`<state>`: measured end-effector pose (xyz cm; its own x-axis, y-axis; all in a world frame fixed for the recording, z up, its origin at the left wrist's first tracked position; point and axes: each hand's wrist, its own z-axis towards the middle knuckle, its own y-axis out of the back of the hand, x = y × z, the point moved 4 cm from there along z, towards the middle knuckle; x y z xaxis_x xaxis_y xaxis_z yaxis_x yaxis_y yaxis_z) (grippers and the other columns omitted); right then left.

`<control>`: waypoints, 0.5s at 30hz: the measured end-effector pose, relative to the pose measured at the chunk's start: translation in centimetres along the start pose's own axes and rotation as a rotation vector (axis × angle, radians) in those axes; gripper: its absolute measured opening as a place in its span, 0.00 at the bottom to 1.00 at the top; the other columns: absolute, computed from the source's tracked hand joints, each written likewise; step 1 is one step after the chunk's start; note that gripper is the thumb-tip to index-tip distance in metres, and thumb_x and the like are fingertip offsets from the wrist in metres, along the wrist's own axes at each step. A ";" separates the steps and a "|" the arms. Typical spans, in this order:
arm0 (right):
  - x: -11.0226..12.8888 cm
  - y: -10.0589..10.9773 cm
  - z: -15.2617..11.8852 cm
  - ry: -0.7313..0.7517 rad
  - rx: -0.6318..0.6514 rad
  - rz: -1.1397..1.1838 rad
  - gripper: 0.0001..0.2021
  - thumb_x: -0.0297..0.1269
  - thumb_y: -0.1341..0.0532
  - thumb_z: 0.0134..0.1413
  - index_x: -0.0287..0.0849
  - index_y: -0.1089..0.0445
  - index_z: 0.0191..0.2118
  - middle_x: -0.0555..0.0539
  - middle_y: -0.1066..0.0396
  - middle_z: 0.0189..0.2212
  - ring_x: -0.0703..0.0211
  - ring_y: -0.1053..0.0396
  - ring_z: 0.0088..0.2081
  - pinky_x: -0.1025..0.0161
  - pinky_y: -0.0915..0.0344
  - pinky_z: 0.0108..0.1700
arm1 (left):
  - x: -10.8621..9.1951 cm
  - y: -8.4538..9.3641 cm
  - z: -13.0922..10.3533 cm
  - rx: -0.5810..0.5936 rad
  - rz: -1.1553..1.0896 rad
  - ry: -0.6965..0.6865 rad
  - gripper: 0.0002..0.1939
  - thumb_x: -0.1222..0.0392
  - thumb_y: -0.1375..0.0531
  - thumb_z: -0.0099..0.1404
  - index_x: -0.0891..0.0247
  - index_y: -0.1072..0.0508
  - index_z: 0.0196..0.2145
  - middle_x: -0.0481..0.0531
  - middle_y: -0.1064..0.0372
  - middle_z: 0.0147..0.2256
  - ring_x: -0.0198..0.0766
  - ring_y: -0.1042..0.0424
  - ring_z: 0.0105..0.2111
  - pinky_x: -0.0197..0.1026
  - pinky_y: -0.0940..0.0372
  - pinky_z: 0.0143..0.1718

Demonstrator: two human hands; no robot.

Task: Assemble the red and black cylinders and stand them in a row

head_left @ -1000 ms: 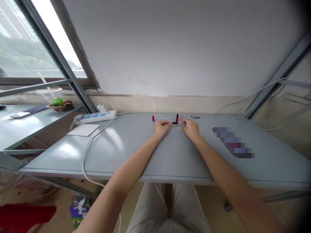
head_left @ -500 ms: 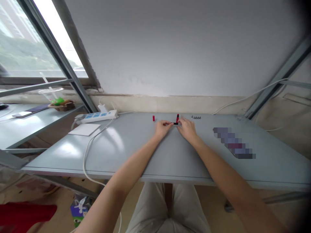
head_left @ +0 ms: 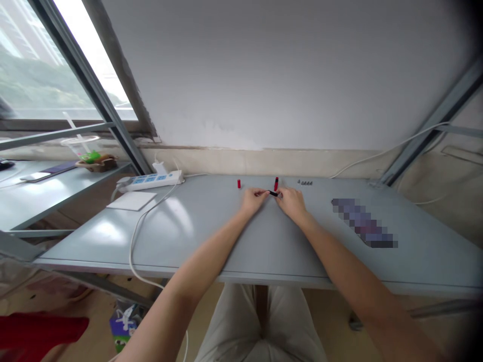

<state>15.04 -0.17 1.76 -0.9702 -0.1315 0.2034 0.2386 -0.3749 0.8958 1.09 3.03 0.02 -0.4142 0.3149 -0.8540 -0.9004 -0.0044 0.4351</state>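
Between my two hands is a small black cylindrical piece (head_left: 273, 193), low over the grey table. My left hand (head_left: 253, 199) pinches its left end, and my right hand (head_left: 290, 201) has its fingertips closed on the right end. Just behind my right fingertips stands a red and black tube (head_left: 276, 184). A short red cap (head_left: 239, 184) stands upright on the table, behind and left of my left hand. Several tiny dark parts (head_left: 306, 183) sit in a row behind my right hand, too small to make out.
A white power strip (head_left: 151, 181), a white flat square (head_left: 132, 201) and a white cable (head_left: 133, 236) lie on the table's left. A blurred-out flat object (head_left: 362, 222) lies to the right. The wall rises behind the table (head_left: 211, 226).
The black piece has tilted slightly, its right end now lower. The fingers of my right hand have drawn in and down a little, showing more of the red and black tube.
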 end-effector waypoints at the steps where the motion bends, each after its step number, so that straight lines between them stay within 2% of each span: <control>1: -0.2 -0.1 0.0 -0.025 0.013 0.015 0.08 0.34 0.43 0.52 0.43 0.29 0.37 0.44 0.27 0.36 0.54 0.32 0.39 0.61 0.42 0.38 | 0.0 0.2 0.0 0.010 0.056 0.024 0.12 0.55 0.41 0.56 0.64 0.22 0.32 0.53 0.27 0.27 0.36 0.30 0.28 0.39 0.37 0.32; 4: -1.1 -0.5 0.2 -0.108 0.043 0.122 0.07 0.35 0.41 0.50 0.44 0.28 0.36 0.47 0.27 0.34 0.57 0.31 0.36 0.64 0.42 0.35 | 0.0 1.6 0.1 0.058 0.294 0.114 0.11 0.56 0.42 0.57 0.64 0.23 0.30 0.56 0.26 0.29 0.41 0.29 0.31 0.41 0.38 0.34; 8: -1.6 -1.1 0.5 -0.206 0.092 0.364 0.05 0.35 0.38 0.46 0.41 0.29 0.31 0.48 0.28 0.29 0.61 0.32 0.31 0.67 0.41 0.31 | 0.4 5.3 0.9 0.134 0.619 0.249 0.12 0.52 0.41 0.55 0.63 0.25 0.27 0.60 0.26 0.32 0.48 0.29 0.38 0.45 0.39 0.41; 10: -1.2 -1.4 0.8 -0.218 0.113 0.465 0.04 0.34 0.38 0.45 0.39 0.30 0.29 0.48 0.28 0.27 0.62 0.32 0.29 0.68 0.41 0.30 | 1.1 7.2 1.4 0.130 0.649 0.351 0.12 0.52 0.41 0.54 0.63 0.26 0.31 0.60 0.27 0.35 0.49 0.29 0.39 0.45 0.39 0.41; 12: -0.5 -1.7 1.2 -0.210 0.135 0.527 0.04 0.33 0.37 0.44 0.39 0.31 0.28 0.48 0.29 0.26 0.62 0.33 0.27 0.68 0.42 0.29 | 1.8 8.5 2.0 0.089 0.622 0.385 0.15 0.50 0.40 0.54 0.62 0.27 0.37 0.60 0.28 0.39 0.48 0.30 0.41 0.44 0.39 0.41; 15: 0.9 -2.4 2.3 -0.189 0.186 0.544 0.03 0.32 0.37 0.43 0.39 0.31 0.26 0.48 0.29 0.24 0.62 0.33 0.27 0.68 0.42 0.29 | 2.8 9.1 3.0 0.033 0.539 0.346 0.24 0.49 0.38 0.53 0.62 0.32 0.46 0.60 0.29 0.43 0.46 0.30 0.42 0.41 0.39 0.40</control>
<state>13.47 2.75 0.68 -0.7057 -0.0879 0.7031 0.7079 -0.1306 0.6942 -7.89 6.66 2.48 -0.8316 -0.0480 -0.5533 -0.5515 -0.0454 0.8329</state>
